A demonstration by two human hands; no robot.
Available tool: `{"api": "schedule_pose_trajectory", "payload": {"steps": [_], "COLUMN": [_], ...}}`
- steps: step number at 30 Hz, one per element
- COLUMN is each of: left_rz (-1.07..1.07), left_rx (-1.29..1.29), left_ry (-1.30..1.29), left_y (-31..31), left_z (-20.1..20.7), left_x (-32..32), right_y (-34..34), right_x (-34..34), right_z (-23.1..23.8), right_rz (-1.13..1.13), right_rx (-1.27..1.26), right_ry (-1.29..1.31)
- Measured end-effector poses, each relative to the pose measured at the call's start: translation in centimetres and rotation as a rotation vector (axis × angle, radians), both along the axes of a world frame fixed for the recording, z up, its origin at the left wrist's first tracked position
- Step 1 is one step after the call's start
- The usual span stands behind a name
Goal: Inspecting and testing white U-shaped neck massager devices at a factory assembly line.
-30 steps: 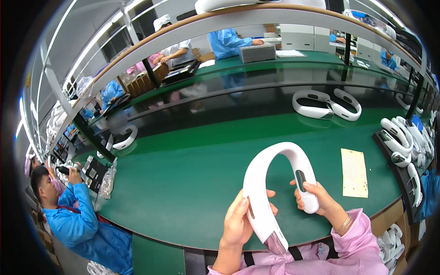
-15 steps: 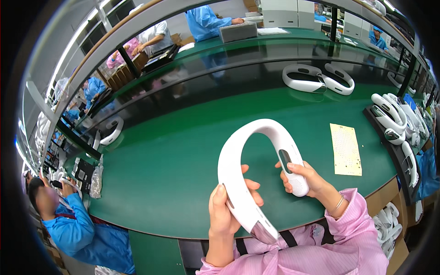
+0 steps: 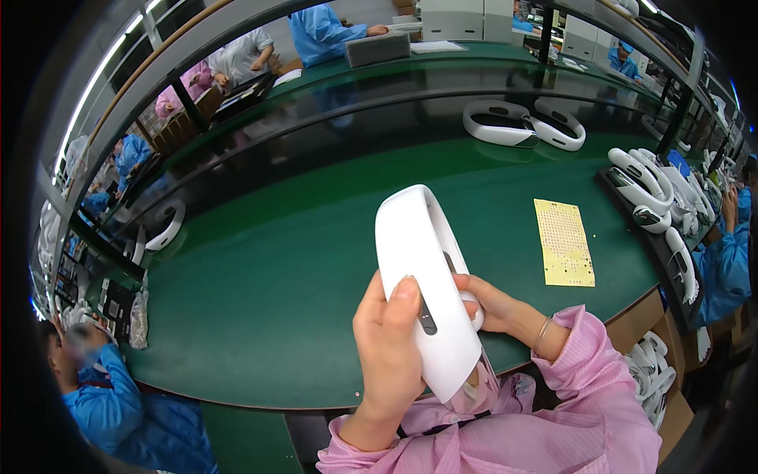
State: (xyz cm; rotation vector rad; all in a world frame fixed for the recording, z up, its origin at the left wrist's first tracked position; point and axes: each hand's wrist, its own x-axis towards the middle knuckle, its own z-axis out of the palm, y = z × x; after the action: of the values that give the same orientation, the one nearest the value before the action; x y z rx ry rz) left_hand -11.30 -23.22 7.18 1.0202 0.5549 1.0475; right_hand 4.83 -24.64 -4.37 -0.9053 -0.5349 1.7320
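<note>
The left hand [image 3: 388,347] wraps around the lower arm of a white neck fan [image 3: 422,280], thumb laid on its front face beside a dark slot, fingers closed on it from behind. The right hand [image 3: 489,304] grips the fan's other arm from the right, mostly hidden behind the near one, fingers curled on it. The fan is turned edge-on and held upright above the near edge of the green table [image 3: 300,261], its curved top pointing away from the person.

Just right of the hands, a yellow sheet [image 3: 564,241] lies flat on the table. Farther back, two more white fans [image 3: 523,126] lie side by side. A dark tray [image 3: 632,217] at the right edge holds a row of others. People in blue coats work at the table's far left and right.
</note>
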Motion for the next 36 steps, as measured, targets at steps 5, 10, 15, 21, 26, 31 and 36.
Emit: {"api": "schedule_pose_trajectory", "payload": {"steps": [5, 10, 15, 21, 26, 31, 36], "left_rz": [-0.148, -0.170, -0.051, -0.157, -0.281, -0.418, 0.120], "left_rx": [-0.017, 0.000, 0.042, 0.049, 0.070, 0.242, 0.367], "left_ry": [-0.117, -0.099, 0.011, -0.053, 0.000, -0.212, 0.135], "left_y": [0.0, -0.2, -0.9, -0.9, -1.5, 0.0, 2.6], "left_z": [-0.6, -0.9, -0.2, -1.0, -0.6, -4.3, -9.9], "left_x": [-0.8, -0.7, -0.2, -0.9, -1.6, -3.4, -3.8], "right_y": [0.0, -0.2, -0.1, 0.0, -0.1, -0.9, -3.0], "right_x": [-0.1, 0.3, 0.0, 0.1, 0.0, 1.6, 2.6], "right_z": [-0.2, -0.5, -0.3, -0.8, -0.3, 1.3, 4.1], "right_rz": [-0.020, 0.013, 0.003, 0.016, -0.044, -0.434, -0.492], "right_rx": [-0.008, 0.020, 0.029, 0.075, 0.097, 0.374, 0.581], "right_ry": [-0.016, -0.007, -0.063, -0.082, -0.071, -0.340, -0.936]}}
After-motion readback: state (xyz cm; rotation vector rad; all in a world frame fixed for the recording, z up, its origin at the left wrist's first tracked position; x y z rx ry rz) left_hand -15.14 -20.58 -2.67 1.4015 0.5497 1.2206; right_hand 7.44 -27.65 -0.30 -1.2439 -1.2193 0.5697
